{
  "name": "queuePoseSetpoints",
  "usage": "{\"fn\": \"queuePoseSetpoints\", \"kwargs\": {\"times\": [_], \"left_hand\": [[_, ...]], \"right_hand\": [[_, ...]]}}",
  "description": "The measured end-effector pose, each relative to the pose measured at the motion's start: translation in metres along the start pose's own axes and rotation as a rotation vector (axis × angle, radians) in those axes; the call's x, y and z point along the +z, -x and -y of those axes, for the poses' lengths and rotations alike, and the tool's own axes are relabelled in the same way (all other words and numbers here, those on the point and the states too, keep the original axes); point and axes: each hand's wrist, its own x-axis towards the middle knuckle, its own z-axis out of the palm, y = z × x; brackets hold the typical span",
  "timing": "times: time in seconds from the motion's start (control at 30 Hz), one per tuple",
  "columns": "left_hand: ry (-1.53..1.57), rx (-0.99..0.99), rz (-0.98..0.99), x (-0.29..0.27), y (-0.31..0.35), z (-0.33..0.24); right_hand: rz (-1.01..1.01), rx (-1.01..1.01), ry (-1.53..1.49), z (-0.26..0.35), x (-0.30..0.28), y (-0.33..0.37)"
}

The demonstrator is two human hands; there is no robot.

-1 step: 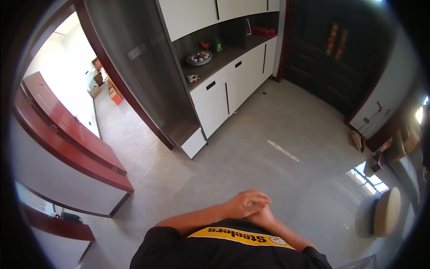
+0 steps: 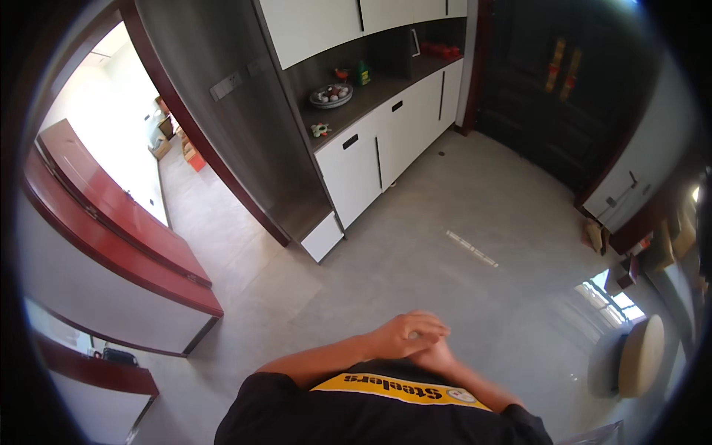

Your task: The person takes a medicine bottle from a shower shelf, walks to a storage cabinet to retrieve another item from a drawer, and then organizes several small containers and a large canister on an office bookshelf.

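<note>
Head camera: A smooth grey floor (image 2: 386, 274) spreads before a person in a tiled-looking entry space, a pale narrow strip (image 2: 472, 248) lying across its middle and bright window light (image 2: 612, 297) on it at right. A white-fronted cabinet (image 2: 363, 178) runs along the far side, its dark shelf (image 2: 377, 96) bearing a bowl (image 2: 319, 104) of rounded items and a green bottle (image 2: 363, 74). Beyond stands a dark double door (image 2: 519, 133) hung with red-and-gold strips (image 2: 555, 67); at left, a red door (image 2: 104, 193) stands beside the opening to a brightly lit room. A pale, round-topped stool (image 2: 642, 356) is at the right edge.

Compared with the earlier frame, the room sits slightly farther right in the view, while the hands have kept their place, joined in front of the body.

The left hand (image 2: 404, 335) lies over the right hand (image 2: 436, 357), its grip folded around it; whether the right grip is bent or straight cannot be told beneath. A small pale patch shows between them, its nature unclear. The nearest thing, a black shirt (image 2: 371, 415), is on the person just below the hands, crossed by a white-edged yellow band (image 2: 400, 391) with dark lettering and a round pale badge (image 2: 461, 395)
</note>
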Motion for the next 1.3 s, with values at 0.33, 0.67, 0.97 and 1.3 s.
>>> {"fn": "queuePoseSetpoints", "kwargs": {"times": [0.33, 0.67, 0.97, 1.3], "left_hand": [[0.015, 0.115, 0.093, -0.156, -0.156, -0.026], [-0.062, 0.233, 0.12, -0.353, -0.256, 0.045], [-0.016, 0.196, 0.121, -0.477, -0.392, 0.114], [-0.214, 0.029, -0.264, -0.583, -0.555, 0.145]], "right_hand": [[0.846, 0.195, -0.527, -0.103, -0.116, -0.218], [0.533, -0.169, -0.294, -0.199, -0.125, -0.411], [0.505, -0.347, -0.348, -0.312, -0.166, -0.576], [0.679, -0.588, -0.509, -0.436, -0.282, -0.76]]}}
